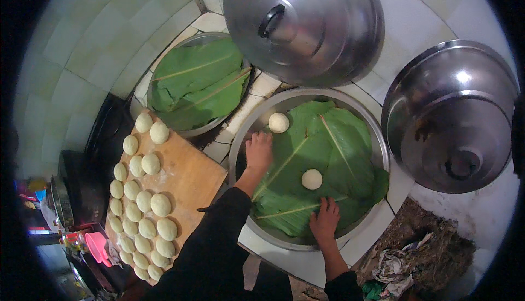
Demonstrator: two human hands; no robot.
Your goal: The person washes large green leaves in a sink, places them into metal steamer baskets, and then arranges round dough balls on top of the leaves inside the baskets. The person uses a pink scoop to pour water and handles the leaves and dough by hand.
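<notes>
Broad green leaves [311, 145] line a large round metal pan [381, 137] set into the tiled stove top. Two pale dough balls rest on them, the upper ball [279, 122] by the pan's left wall and the lower ball [312, 179] around the middle. My left hand [259, 150] is at the left edge of the leaves, fingertips just below and left of the upper ball; whether it pinches a leaf is hidden. Below the lower ball, my right hand [325, 221] touches the leaves with thumb and fingers apart, holding nothing visible.
Several dough balls sit on a wooden board [192, 165] at the left. Behind it is a second leaf-lined pan [197, 131]. Two large metal lids, one lid [303, 26] and another lid [451, 116], lean against the wall. A pink plastic container [96, 245] stands lower left.
</notes>
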